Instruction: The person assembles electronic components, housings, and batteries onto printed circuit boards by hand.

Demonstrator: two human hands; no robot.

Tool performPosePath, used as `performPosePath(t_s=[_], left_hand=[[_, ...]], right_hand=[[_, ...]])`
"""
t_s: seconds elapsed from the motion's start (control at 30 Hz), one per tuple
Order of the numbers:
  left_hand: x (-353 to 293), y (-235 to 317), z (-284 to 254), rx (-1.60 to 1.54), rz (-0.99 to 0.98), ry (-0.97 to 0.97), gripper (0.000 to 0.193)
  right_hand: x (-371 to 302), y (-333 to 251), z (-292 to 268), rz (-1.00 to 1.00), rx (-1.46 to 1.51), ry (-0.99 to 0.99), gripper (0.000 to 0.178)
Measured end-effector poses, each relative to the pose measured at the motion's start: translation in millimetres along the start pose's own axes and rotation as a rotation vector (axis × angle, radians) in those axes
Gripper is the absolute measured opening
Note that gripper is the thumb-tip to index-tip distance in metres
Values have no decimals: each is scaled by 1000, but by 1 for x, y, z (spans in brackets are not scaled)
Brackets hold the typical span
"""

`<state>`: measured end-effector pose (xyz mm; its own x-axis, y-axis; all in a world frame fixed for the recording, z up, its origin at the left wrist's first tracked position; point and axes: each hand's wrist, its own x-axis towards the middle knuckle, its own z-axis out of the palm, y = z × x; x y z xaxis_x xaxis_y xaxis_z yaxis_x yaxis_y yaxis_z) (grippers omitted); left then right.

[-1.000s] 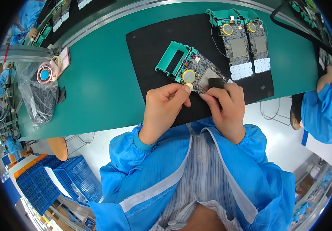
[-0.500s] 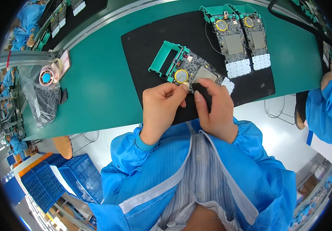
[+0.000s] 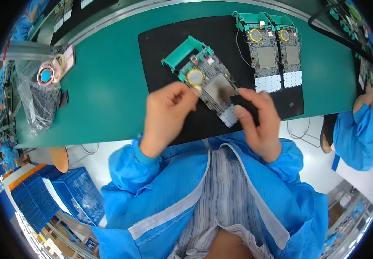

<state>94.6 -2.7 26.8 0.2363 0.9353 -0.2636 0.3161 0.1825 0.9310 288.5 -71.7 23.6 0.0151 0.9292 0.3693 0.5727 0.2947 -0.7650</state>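
A circuit board (image 3: pixel 212 74) with a green plastic frame (image 3: pixel 181 54) at its upper end lies tilted on the black mat (image 3: pixel 160 47) before me. It carries a round coin cell (image 3: pixel 195 77), a metal shield (image 3: pixel 218 89) and a white dotted pad (image 3: pixel 228 115) at its lower end. My left hand (image 3: pixel 169 112) is closed in a pinch at the board's left edge, by a small pale part below the coin cell; what it pinches is not clear. The thumb and forefinger of my right hand (image 3: pixel 262 123) grip the board's right edge near the white pad.
Two similar boards (image 3: pixel 265 56) (image 3: pixel 291 54) lie side by side at the mat's far right. On the green table (image 3: pixel 104 86), at left, are a tape roll (image 3: pixel 47 76) and a clear plastic bag (image 3: pixel 39 108). Another person's blue sleeve (image 3: pixel 359 138) is at right; blue crates (image 3: pixel 78 194) stand lower left.
The board has turned clockwise, its white pad swinging nearer to me. My hands have moved apart, and my right hand has shifted from over the shield to the right edge.
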Motion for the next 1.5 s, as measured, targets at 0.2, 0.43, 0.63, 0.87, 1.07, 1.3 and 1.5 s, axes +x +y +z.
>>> performPosePath(t_s=[0.2,0.43,0.63,0.87,1.07,1.3,1.5], left_hand=[[5,-9,-11,-107,37,-96,21],[4,-15,-11,-73,86,-81,19],[2,-15,0,-60,113,-9,24],[1,-22,1,-47,155,34,27],[0,-27,-9,-75,115,-58,25],[11,-4,-6,-24,140,-103,21],[79,50,-31,166,188,-289,28]], right_hand=[[32,19,-17,-328,-242,-151,30],[60,20,-21,-739,-339,-484,19],[56,17,-14,-673,-158,-578,30],[13,-24,9,-760,-632,-364,14],[29,-6,11,-325,-168,-264,16],[33,-15,5,-220,-239,-164,14],[63,55,-125,251,-133,406,17]])
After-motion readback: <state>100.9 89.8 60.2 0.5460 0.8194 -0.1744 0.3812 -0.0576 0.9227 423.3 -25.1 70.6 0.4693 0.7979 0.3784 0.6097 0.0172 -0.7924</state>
